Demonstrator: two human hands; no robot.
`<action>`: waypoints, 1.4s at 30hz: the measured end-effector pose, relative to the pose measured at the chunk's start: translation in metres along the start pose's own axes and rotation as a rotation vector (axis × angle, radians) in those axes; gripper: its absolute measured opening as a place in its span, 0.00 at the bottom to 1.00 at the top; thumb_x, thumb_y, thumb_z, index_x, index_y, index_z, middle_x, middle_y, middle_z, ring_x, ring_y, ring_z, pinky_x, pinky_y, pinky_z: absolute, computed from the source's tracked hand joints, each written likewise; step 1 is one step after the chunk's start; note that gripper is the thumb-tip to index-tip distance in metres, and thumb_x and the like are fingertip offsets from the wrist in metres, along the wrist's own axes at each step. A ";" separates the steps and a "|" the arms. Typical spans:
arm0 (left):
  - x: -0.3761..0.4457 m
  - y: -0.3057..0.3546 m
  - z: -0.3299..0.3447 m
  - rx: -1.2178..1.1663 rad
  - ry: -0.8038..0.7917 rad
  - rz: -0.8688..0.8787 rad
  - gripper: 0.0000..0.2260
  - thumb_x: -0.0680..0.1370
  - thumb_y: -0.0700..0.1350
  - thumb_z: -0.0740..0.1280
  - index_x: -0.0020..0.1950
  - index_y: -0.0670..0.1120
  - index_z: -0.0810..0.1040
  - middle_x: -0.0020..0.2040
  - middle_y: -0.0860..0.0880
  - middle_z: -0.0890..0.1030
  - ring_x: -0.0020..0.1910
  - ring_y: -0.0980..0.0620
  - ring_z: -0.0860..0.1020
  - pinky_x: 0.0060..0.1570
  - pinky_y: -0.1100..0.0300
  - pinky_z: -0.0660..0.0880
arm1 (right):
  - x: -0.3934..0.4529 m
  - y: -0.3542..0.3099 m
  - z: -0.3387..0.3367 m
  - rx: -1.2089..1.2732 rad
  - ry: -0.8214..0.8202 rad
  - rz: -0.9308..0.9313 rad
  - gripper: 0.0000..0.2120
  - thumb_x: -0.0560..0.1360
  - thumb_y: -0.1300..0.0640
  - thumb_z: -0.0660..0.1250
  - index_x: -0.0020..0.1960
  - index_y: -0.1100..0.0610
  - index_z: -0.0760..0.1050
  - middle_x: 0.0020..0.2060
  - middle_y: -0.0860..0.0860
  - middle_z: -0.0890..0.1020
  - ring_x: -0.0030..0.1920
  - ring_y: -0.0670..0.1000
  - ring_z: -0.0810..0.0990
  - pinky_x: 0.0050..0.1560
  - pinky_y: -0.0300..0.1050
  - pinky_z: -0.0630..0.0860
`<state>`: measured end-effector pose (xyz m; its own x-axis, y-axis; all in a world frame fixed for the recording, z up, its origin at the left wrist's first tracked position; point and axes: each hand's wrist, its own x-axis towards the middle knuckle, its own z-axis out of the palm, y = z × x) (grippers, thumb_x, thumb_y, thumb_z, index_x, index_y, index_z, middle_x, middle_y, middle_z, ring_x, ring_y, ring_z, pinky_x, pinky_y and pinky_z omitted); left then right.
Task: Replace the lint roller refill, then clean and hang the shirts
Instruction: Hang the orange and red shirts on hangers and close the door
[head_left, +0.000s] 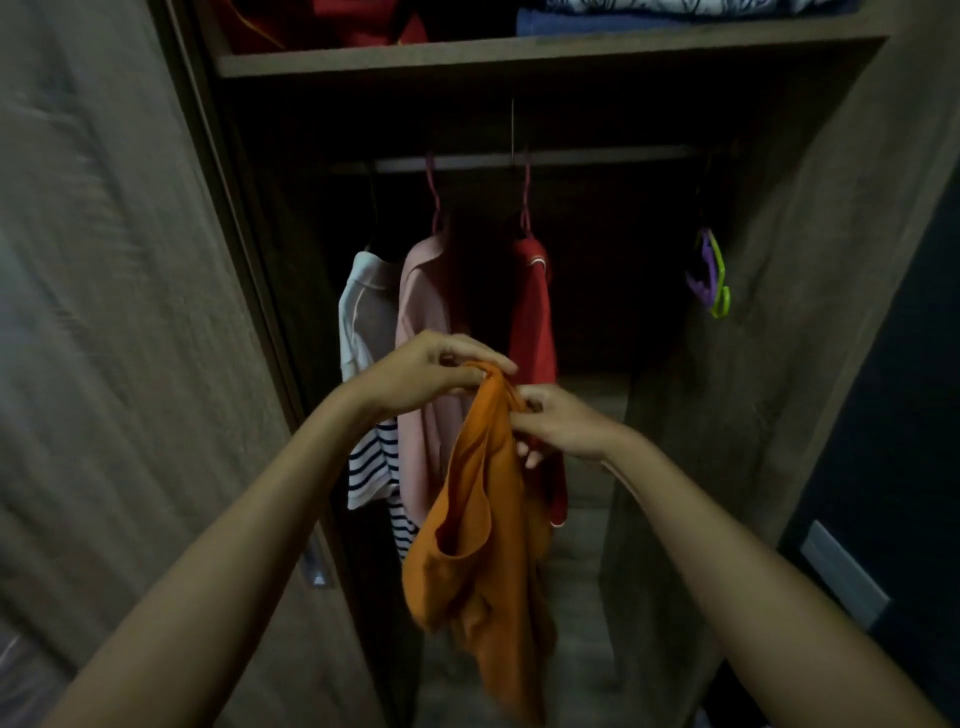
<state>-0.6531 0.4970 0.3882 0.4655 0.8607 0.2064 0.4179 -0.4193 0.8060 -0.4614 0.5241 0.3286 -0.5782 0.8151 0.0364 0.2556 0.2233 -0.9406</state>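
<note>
Wardrobe: open brown wood-grain wardrobe (810, 291) fills the frame, its door panel along the left edge and a shelf board across the top.
Top shelf: folded red cloth (322, 21) at upper centre-left, folded blue and patterned white cloth (649, 15) at upper right.
Rail: pale horizontal clothes rail (571, 156) runs across the upper centre.
Orange shirt: crumpled orange fabric shirt (483, 525) hangs at centre frame, in front of the hung clothes, held up by its top edge.
Hung shirts: white shirt with navy stripes (363, 332), pink shirt (423, 312) and red shirt (530, 312) hang side by side below the rail, centre.
Left hand (426, 371): fingers pinch the orange shirt's bunched top.
Right hand (561, 421): just beside the left, fingers curled on the same top edge.
Spare hangers: purple and green plastic hangers (709, 273) hang at right, well apart from the shirts.
</note>
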 end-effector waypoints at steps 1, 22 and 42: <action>-0.005 -0.004 0.001 0.023 0.095 -0.010 0.15 0.80 0.37 0.61 0.66 0.47 0.75 0.62 0.46 0.76 0.55 0.55 0.78 0.50 0.64 0.77 | -0.001 -0.001 0.000 0.000 0.050 -0.018 0.05 0.79 0.60 0.63 0.54 0.58 0.76 0.31 0.53 0.77 0.28 0.45 0.77 0.27 0.37 0.77; -0.041 -0.072 0.038 -0.277 0.503 -0.606 0.10 0.81 0.40 0.58 0.43 0.42 0.76 0.29 0.43 0.78 0.23 0.53 0.76 0.27 0.62 0.75 | -0.063 0.037 -0.064 0.091 0.169 0.244 0.02 0.77 0.60 0.63 0.48 0.56 0.71 0.27 0.53 0.70 0.22 0.47 0.70 0.21 0.35 0.51; -0.010 -0.039 0.022 0.446 0.595 -0.002 0.14 0.81 0.49 0.59 0.37 0.46 0.70 0.30 0.50 0.72 0.31 0.57 0.72 0.32 0.58 0.66 | -0.047 0.064 -0.093 -0.449 0.168 0.256 0.05 0.73 0.53 0.72 0.43 0.54 0.83 0.32 0.48 0.80 0.27 0.41 0.75 0.24 0.34 0.69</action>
<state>-0.6567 0.4984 0.3421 0.0161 0.8195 0.5728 0.7542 -0.3860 0.5311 -0.3458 0.5495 0.2979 -0.3317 0.9393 -0.0873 0.6994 0.1828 -0.6910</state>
